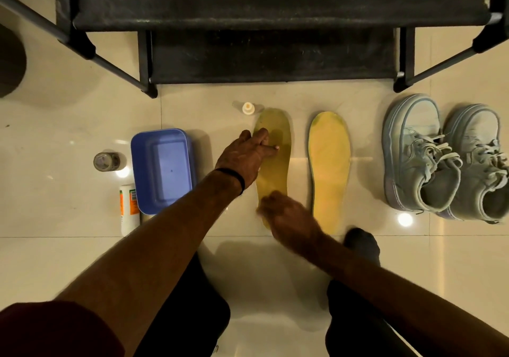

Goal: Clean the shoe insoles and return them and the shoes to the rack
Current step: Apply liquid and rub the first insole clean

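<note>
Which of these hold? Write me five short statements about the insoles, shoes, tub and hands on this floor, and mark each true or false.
1. Both insoles lie on the floor. True: the left insole and the right insole lie side by side.
2. The shoes stand on the rack. False: they are on the floor, right of the insoles.
3. The left hand rests on the left insole. True.
4. The blue tub lies between the insoles. False: it is left of both.
5. The right hand grips a shoe. False: it is at the left insole's heel, blurred.

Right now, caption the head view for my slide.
Both hands work on the left insole; right insole and shoes wait.
</note>
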